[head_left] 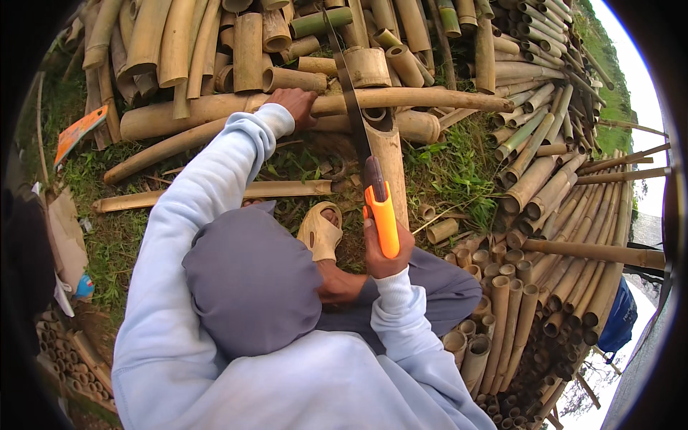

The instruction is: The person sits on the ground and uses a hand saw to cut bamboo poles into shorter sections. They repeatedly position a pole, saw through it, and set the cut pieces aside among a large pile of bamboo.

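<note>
My right hand (388, 252) is closed round the orange and dark handle of a hand saw (352, 107). The saw's long blade points away from me and crosses a bamboo pole (423, 98) that lies sideways in front of me. Left of the blade, my left hand (294, 105) grips this pole, its fingers wrapped over it. Beneath the pole and blade, a thicker upright-leaning bamboo piece (389, 168) shows its hollow end. Whether the blade's teeth have entered the pole cannot be made out.
Cut bamboo pieces (248, 54) are heaped beyond the pole. Stacked bamboo lengths (502, 322) fill the right side. A split bamboo strip (215, 195) lies on the grass near my sandalled foot (320, 229). An orange and white flat sleeve (79, 135) is at the left.
</note>
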`<act>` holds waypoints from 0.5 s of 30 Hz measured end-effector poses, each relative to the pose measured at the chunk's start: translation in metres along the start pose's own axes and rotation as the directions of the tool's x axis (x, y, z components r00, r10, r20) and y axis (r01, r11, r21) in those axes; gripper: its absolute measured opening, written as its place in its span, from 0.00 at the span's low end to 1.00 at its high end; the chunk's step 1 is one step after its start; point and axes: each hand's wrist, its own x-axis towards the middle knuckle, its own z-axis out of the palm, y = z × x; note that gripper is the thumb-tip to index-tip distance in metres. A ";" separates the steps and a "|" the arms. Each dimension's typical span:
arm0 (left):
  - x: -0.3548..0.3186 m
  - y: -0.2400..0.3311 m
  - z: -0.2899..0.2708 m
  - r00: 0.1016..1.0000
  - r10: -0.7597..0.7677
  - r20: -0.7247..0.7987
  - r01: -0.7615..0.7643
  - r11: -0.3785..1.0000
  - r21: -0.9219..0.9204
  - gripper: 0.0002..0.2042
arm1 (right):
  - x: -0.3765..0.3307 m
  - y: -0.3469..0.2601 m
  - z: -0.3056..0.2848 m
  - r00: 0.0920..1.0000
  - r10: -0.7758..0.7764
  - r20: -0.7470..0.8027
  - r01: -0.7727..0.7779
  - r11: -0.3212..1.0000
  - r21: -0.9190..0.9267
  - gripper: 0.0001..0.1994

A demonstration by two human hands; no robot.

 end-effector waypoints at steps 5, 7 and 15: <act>-0.005 -0.006 -0.002 1.000 -0.020 -0.001 0.020 0.999 -0.025 0.26 | -0.049 0.003 -0.011 0.990 -0.140 -0.011 0.139 0.989 -0.045 0.16; -0.009 -0.003 -0.001 1.000 -0.023 -0.005 0.023 0.999 -0.033 0.26 | -0.060 0.000 -0.011 0.994 -0.105 -0.034 0.104 0.994 -0.038 0.14; -0.012 -0.004 0.005 0.998 -0.036 -0.046 0.035 0.999 -0.025 0.23 | -0.023 0.004 0.010 0.989 -0.130 -0.071 0.127 0.991 -0.043 0.04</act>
